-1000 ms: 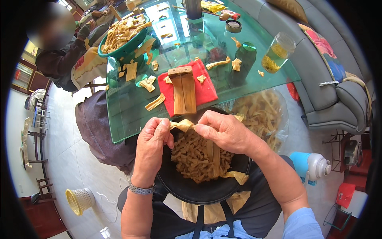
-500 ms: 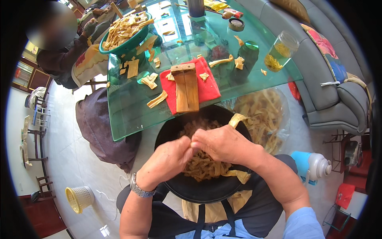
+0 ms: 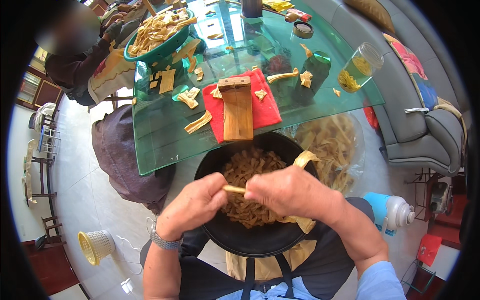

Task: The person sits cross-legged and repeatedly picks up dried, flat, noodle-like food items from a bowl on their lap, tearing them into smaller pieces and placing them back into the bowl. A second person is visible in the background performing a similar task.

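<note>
My left hand (image 3: 199, 200) and my right hand (image 3: 287, 192) are closed on opposite ends of a narrow pale-yellow dried strip (image 3: 233, 189), held over a large black round bowl (image 3: 217, 232) on my lap. The bowl holds many short tan pieces (image 3: 250, 165); longer crinkled strips (image 3: 302, 226) lie at its right rim. Just beyond it, a wooden block with a slot-like top piece (image 3: 236, 112) rests on a red cloth (image 3: 267, 112) on the glass table (image 3: 160, 147), with scattered tan pieces around it.
A green basin (image 3: 150, 52) of strips, a jar (image 3: 361, 67) and a dark cylinder (image 3: 251, 7) stand on the table. A co-worker (image 3: 87, 70) sits at upper left. A bag of strips (image 3: 337, 150), grey sofa (image 3: 415, 140), blue-white flask (image 3: 390, 212), plastic basket (image 3: 96, 247) and dark draped fabric (image 3: 120, 155) surround me.
My hands have moved lower over the bowl, from holding a twisted piece, through meeting together, to slightly apart with a narrow, straighter length between them.
</note>
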Motion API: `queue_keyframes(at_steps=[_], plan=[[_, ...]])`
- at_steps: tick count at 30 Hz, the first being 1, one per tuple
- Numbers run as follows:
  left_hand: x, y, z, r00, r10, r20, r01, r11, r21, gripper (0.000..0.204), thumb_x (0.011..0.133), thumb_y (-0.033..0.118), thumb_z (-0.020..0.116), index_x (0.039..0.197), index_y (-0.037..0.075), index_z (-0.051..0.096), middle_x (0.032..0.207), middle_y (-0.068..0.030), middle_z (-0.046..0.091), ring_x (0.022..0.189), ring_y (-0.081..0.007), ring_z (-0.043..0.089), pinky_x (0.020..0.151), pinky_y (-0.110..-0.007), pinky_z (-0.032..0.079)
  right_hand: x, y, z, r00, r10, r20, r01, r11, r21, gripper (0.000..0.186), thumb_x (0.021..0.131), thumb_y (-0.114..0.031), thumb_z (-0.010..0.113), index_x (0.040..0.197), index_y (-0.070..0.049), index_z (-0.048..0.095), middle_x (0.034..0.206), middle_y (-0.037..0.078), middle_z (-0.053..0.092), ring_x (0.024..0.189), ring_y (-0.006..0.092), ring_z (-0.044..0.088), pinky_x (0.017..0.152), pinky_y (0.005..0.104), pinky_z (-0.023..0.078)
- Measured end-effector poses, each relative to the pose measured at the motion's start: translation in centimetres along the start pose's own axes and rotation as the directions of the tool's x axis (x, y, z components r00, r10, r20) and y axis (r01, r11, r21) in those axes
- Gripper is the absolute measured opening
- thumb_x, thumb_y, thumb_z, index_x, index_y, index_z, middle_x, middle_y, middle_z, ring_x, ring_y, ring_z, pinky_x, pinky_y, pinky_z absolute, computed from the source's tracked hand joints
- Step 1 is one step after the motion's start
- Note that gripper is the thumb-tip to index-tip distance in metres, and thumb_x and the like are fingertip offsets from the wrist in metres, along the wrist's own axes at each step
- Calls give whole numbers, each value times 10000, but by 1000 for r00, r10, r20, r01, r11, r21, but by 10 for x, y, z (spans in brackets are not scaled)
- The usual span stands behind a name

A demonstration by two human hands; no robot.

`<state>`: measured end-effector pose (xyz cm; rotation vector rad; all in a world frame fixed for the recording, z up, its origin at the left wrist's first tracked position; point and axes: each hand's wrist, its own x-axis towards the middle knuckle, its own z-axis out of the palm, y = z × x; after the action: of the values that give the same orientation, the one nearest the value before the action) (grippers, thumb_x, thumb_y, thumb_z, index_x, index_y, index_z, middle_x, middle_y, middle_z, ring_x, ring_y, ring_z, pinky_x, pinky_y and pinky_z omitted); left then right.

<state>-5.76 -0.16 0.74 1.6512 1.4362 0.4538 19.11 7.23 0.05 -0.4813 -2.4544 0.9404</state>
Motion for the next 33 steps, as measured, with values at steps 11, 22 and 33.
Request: queue_keyframes(at_steps=[11,22,33], plan=[[83,5,-20,815,170,-555,-155,985,73,137,1015,98,663,1116,62,748,867,-61,587,748,-175,572,712,-309,497,43,70,-18,919,-40,-393,-151,884,-442,189,919,-63,709,1101,-64,760,901,95,725,844,284,705,741,404,580],[78,-2,-4,828,114,-550,-22,985,171,152,955,168,711,986,27,756,885,-144,649,866,-310,655,797,-400,533,28,84,-7,946,9,-325,-160,882,-443,84,850,-113,751,929,-92,768,910,37,733,901,245,694,822,391,531],[43,33,36,960,-269,80,98,55,-994,464,1084,486,558,1215,54,664,1033,-11,708,885,-85,684,793,-258,577,27,-5,5,910,-299,-289,271,953,-133,195,824,-122,733,1018,-119,750,1034,11,733,1001,219,694,888,370,535]])
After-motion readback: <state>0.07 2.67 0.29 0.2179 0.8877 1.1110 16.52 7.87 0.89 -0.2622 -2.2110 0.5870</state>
